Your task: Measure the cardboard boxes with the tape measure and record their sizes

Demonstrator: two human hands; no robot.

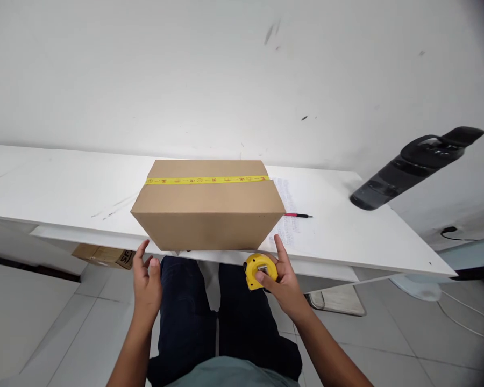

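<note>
Left hand (147,285), lower left of centre: fingers loosely curled, thumb apart, nothing held; contact with the nearby carton (210,199) at mid-frame cannot be determined. Yellow tape measure (255,273), just below and right of centre, is gripped by the right hand (285,285), thumb pressed on its face, index finger extended upward beside the carton's right end.

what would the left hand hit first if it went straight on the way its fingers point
Probably the yellow-taped cardboard box, near its front left edge; depth is unclear, so the left hand might meet the front edge of the white tabletop first.
</note>
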